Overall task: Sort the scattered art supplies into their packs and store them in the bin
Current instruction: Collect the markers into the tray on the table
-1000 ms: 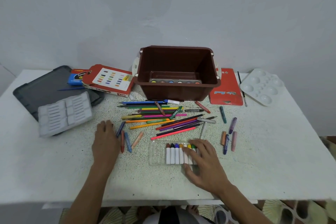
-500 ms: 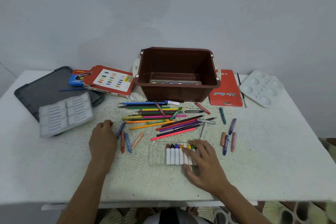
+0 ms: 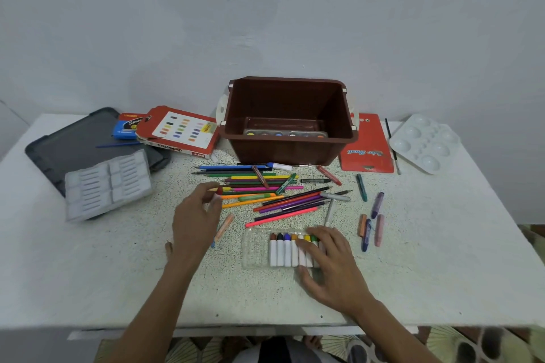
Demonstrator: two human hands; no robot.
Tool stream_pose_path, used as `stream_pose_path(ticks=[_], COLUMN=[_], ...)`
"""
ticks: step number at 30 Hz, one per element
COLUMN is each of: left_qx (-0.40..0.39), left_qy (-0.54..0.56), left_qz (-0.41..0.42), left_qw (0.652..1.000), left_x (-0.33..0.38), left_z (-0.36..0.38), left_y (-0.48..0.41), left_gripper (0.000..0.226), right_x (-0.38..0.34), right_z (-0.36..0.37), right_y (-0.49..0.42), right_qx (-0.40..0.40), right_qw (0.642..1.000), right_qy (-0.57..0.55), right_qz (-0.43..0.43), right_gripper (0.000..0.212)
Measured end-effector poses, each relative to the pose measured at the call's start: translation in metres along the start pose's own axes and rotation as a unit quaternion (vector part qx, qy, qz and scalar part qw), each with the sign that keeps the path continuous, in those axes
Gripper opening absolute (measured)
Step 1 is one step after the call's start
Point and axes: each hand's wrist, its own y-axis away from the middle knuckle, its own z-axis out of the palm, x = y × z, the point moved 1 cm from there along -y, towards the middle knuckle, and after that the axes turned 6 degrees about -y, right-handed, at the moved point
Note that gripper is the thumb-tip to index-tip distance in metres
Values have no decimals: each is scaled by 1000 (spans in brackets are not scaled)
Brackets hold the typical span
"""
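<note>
A white table (image 3: 88, 274) holds a brown bin (image 3: 290, 150) at its far middle, with loose pencils (image 3: 265, 194) spread just in front of it. The left hand (image 3: 196, 221) pinches a red crayon (image 3: 219, 191) at the pile's left end. The right hand (image 3: 330, 262) lies flat, fingers straight, on crayons (image 3: 283, 247) in a clear tray (image 3: 253, 250) near the front edge. Open room lies at both near corners.
</note>
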Motion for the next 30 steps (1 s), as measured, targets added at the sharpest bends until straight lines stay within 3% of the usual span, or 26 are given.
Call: stream_pose_path(ticks=[11,17,26,30], left_qx=[-206,-235,-270,-256], left_qy=[78,56,-53,-50], left_qz=[12,22,100,141], left_qw=[975,970,956,955], left_x=[24,20,15,14], left_z=[18,28,37,37], left_y=[27,40,42,44], left_gripper=[26,25,33,36], right_x=[0,1,1,0], right_z=[0,1,0,0], right_y=[-1,-1,-1,-1], right_qx=[0,-8,-8,-10], right_qw=[1000,1000,1000,1000], right_qy=[0,7,8,11], right_qz=[4,8,4,4], right_gripper=[44,45,45,45])
